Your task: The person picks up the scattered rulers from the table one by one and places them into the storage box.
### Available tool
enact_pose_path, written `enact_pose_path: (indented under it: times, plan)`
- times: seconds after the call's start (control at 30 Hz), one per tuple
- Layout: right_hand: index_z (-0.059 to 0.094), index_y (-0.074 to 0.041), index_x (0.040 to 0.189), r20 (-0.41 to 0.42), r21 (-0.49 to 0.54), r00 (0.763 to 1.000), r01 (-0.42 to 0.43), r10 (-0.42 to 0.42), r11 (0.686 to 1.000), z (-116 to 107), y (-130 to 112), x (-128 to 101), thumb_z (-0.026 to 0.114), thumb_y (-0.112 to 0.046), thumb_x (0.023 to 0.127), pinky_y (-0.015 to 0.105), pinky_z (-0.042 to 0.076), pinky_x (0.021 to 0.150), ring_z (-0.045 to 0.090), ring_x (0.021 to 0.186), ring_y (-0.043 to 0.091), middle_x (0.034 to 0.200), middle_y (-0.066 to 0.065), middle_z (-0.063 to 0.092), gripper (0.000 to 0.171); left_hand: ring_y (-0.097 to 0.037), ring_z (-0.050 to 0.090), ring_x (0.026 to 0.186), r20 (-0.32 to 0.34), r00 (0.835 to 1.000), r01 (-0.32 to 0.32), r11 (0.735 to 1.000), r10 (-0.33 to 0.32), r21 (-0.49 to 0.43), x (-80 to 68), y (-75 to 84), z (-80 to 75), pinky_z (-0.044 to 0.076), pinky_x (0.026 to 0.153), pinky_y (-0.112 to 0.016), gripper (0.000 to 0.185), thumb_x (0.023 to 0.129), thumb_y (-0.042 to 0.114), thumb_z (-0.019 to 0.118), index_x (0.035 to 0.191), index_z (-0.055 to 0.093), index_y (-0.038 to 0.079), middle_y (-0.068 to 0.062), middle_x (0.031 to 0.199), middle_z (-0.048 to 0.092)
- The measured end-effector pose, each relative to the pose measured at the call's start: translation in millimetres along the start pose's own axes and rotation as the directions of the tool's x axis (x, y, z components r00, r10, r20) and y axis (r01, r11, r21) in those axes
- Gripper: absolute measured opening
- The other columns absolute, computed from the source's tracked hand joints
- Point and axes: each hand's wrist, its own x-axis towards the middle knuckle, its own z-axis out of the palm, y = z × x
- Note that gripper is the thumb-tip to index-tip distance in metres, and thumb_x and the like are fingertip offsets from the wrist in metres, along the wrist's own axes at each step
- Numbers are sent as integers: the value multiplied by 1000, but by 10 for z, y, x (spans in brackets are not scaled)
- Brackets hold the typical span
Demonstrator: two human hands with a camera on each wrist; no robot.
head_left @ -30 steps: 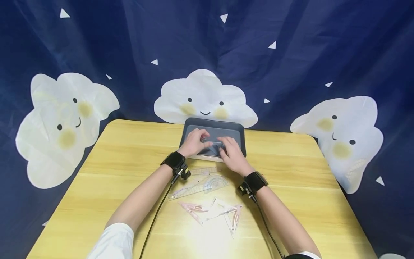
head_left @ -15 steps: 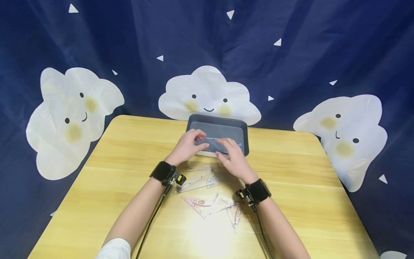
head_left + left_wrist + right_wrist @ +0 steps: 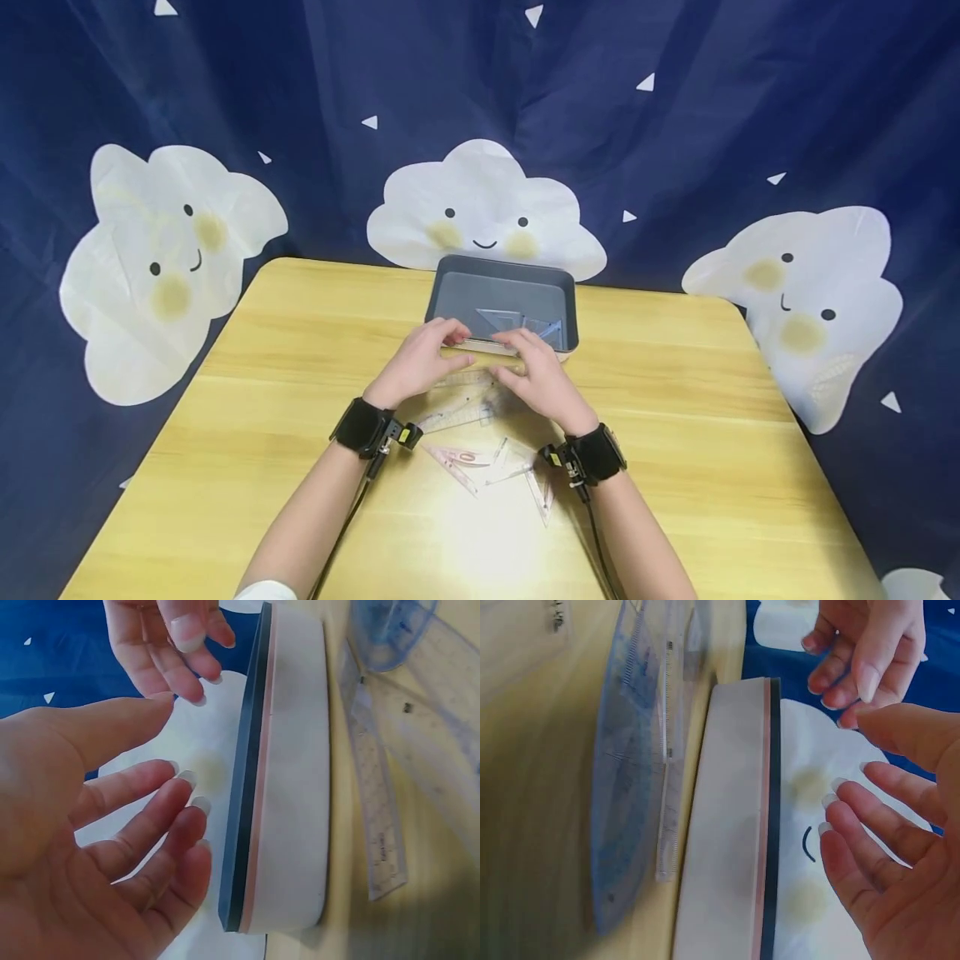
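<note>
Dark blue cloth printed with smiling white clouds [image 3: 483, 218] hangs behind a yellow wooden table [image 3: 262, 367]. At the table's far edge, in the middle, sits a grey tray [image 3: 450, 287] with a pale outer wall; inside it, against the right near corner, lies a clear set square [image 3: 517, 321].

Nearer the person, more clear drawing tools lie loose on the tabletop: a straight ruler [image 3: 450, 412] and a protractor, partly hidden under the palms, and a heap of pink-printed set squares [image 3: 487, 471] between the two wrists. Black wrist straps with cables run back along both forearms.

Both hands hover at the tray's near rim, side by side and close but not touching each other. The left hand [image 3: 420, 362] has its fingers loosely spread and relaxed, gripping nothing; the left wrist view shows its fingertips [image 3: 187, 802] just short of the tray's dark rim. The right hand [image 3: 536, 375] is likewise slack and empty, its fingers [image 3: 855, 817] hanging above the rim. The set square in the tray lies just beyond the fingertips, apart from both hands.

Broad bare stretches of table lie to the left and right of the tray and arms. Behind the tray the tabletop ends almost at once at the cloth. The rulers lie directly under and behind the hands.
</note>
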Motion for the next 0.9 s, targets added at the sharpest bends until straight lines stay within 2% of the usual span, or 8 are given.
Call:
enact_pose_path:
  times: [0.13,0.33,0.47,0.6,0.77,0.9]
  plan:
    - [65,-4,135,16,6,1000,-26,26,1000,-3,-7,-16,80,-14,93,48,54,99,64,115,30,128,14,68,46,-28,63,114,15,1000,0,1000,0,9,-63,8,1,51,101,-48,42,94,28,80,128,67,5,-11,119,68]
    - [65,-3,136,87,9,995,-55,54,998,-8,-56,-90,80,-13,93,48,55,97,63,117,30,126,16,68,46,-27,64,115,45,999,-3,1000,2,16,-182,39,33,52,100,-48,41,94,25,81,129,67,6,-10,119,68]
    - [65,0,135,116,7,993,-35,33,999,-30,-78,-130,80,-12,92,50,56,94,66,114,33,126,19,68,47,-25,65,113,68,996,-52,998,49,43,-220,64,80,53,98,-46,42,94,24,81,128,67,6,-10,119,69]
    - [66,1,131,154,-19,988,-2,5,1000,-30,-87,-204,83,-12,89,48,57,94,68,112,33,126,16,69,47,-27,66,112,115,989,-98,992,89,83,-302,108,126,53,97,-45,43,91,25,84,126,68,6,-11,118,70]
    - [68,-1,128,252,-52,967,39,-25,998,-15,-112,-356,90,-19,83,43,57,96,67,109,27,122,12,70,53,-25,64,109,166,979,-136,983,115,122,-463,149,206,52,96,-45,45,88,27,86,124,69,7,-9,118,70]
    - [68,-5,127,336,-90,942,23,8,996,-26,-146,-518,94,-26,77,43,55,97,65,109,24,120,9,68,59,-21,62,107,207,971,-152,976,118,153,-596,161,306,52,94,-42,47,87,32,87,123,69,9,-6,116,68]
